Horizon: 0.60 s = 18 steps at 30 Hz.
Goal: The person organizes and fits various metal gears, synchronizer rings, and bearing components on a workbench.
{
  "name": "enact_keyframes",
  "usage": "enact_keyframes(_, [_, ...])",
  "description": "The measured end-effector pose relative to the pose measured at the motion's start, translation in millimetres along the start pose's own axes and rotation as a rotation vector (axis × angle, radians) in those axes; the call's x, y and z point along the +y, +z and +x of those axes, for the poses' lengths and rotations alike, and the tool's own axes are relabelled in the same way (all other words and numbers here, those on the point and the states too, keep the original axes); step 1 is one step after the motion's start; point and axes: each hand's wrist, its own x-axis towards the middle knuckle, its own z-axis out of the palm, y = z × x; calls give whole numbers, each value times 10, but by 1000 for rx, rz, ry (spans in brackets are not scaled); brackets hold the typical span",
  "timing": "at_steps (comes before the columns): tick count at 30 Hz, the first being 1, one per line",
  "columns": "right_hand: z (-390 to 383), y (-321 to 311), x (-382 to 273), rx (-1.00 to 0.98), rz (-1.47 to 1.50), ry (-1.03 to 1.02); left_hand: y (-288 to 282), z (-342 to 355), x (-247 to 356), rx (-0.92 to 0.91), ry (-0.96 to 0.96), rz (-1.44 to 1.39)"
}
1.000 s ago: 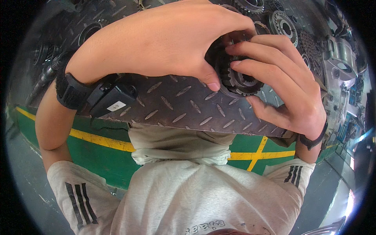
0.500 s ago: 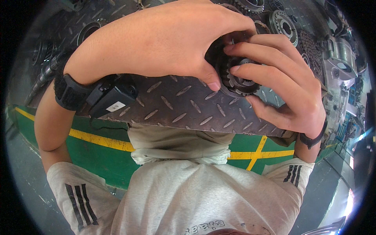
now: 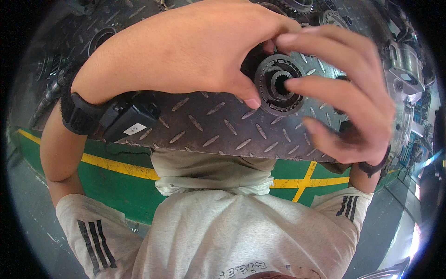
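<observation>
Gripping a dark toothed gear ring (image 3: 278, 84) in your left hand (image 3: 195, 51), thumb under its rim, above the tread-plate bench (image 3: 209, 128); your right hand (image 3: 344, 97) is hovering open, fingertip (image 3: 290, 83) touching its splined bore.

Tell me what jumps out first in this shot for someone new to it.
Two bare hands fill the upper middle, closed around a dark toothed gear ring with a splined bore: the left hand grips its left edge, and the right hand spreads its fingers over the front. Below them lies a grey diamond-plate bench, with more gears at the top right. A black wrist device sits on the left forearm.
</observation>
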Motion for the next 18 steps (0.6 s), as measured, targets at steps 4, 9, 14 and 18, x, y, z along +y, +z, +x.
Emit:
enact_keyframes(4, [-136, -282, -34, 108, -210, 145, 173, 70, 13, 240, -64, -37])
enact_keyframes(9, [-224, -402, -10, 137, -224, 393, 155, 104, -60, 128, 69, 54])
enact_keyframes(14, [-604, -717, 163, 376, -226, 546, 108, 91, 109, 90, 63, 165])
enact_keyframes(18, [-657, -693, 181, 468, -199, 692, 71, 139, 201, 31, 32, 154])
